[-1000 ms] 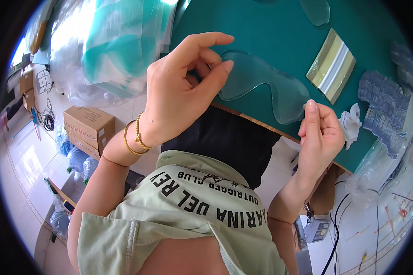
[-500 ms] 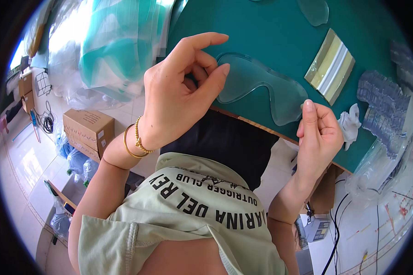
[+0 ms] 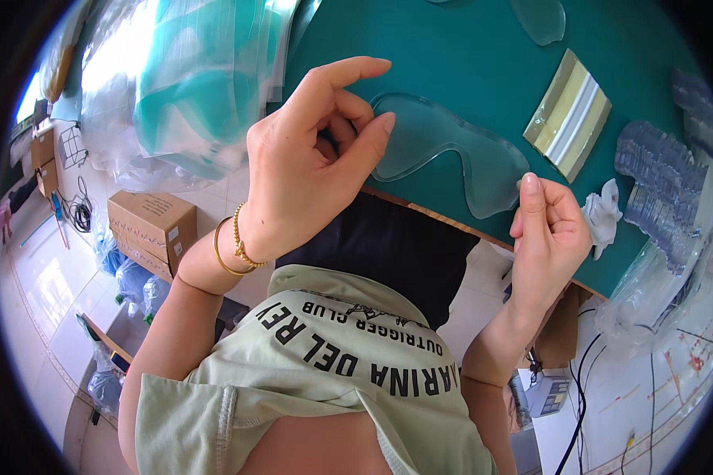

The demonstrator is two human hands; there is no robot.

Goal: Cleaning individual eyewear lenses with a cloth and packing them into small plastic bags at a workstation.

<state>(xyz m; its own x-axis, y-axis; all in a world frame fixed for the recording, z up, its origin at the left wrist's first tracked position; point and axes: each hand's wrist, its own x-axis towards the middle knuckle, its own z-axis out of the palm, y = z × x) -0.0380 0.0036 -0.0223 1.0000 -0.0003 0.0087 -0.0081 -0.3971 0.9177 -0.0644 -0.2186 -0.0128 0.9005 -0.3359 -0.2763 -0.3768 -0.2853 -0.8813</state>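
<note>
1. The right hand has its thumb and index finger pinched on the right end of a clear goggle-shaped piece; its other fingers curl in toward the palm.
2. The left hand is at the piece's left end, with index finger and thumb held apart and the remaining fingers bent inward. Whether those bent fingers grip the edge, I cannot tell.
3. The clear piece spans the gap between the two hands, its notched side toward the person, seen against the near part of a teal tabletop with a wooden edge.
4. Two gold bracelets circle the left wrist.
5. Beyond the right hand, on the table, a slanted yellow-and-silver rectangular block lies apart from the piece; a crumpled white cloth sits just beside the hand.
6. Farther right stand rows of bluish clear pieces, tightly packed.
7. Another clear rounded piece lies near the top of the view.
8. Left of the left hand are large clear plastic bags, green showing through, and below them a cardboard box.
</note>
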